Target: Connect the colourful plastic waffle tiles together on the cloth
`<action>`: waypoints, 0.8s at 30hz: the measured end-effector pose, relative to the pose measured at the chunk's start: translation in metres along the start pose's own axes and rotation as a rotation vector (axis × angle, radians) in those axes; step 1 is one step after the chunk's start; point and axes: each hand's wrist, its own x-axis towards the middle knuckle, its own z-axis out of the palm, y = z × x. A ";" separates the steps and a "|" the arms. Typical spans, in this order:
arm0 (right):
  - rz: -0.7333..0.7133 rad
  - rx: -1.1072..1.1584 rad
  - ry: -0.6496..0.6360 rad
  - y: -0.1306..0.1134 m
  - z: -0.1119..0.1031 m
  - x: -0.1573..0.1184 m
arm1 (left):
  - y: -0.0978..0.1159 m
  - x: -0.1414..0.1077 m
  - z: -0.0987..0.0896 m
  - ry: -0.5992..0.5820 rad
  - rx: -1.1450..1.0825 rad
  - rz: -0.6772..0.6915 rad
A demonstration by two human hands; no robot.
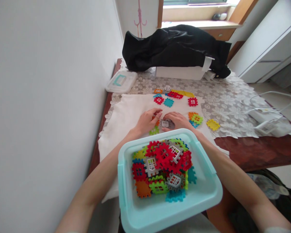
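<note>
My left hand point(147, 121) is curled at the edge of an orange interlocking tile point(156, 121), which its fingers partly hide. Close beside it, my right hand point(178, 121) grips a grey interlocking tile with a white window point(165, 123) between thumb and fingers. Just below the orange tile lies a lime green tile point(154, 130); whether these pieces are joined I cannot tell. Nearer to me, between my forearms, stands a pale turquoise tub point(199, 197) holding a heap of red, green, blue, grey and orange tiles point(163, 157).
Loose tiles, among them a red window tile point(192, 102) and a blue tile point(168, 102), lie beyond my hands on a white cloth point(126, 113). A yellow tile point(213, 125) is at right. A clear lid point(121, 82) and black cover point(174, 48) are behind; a wall point(50, 81) borders the left.
</note>
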 end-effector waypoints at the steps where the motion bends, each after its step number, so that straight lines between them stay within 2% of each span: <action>1: -0.004 0.010 -0.004 -0.002 -0.001 0.000 | -0.002 0.001 0.000 0.010 -0.030 -0.009; 7: 0.000 0.045 -0.069 -0.007 0.001 0.002 | -0.009 0.004 0.004 0.083 -0.282 -0.082; 15: -0.010 0.044 -0.112 -0.008 0.001 0.001 | -0.009 0.012 0.008 0.214 -0.639 -0.178; 20: -0.031 0.046 -0.122 -0.012 0.000 0.001 | -0.007 0.012 0.007 0.223 -0.749 -0.264; 24: -0.033 0.043 -0.131 -0.016 -0.001 0.001 | -0.007 0.011 0.004 0.183 -0.892 -0.307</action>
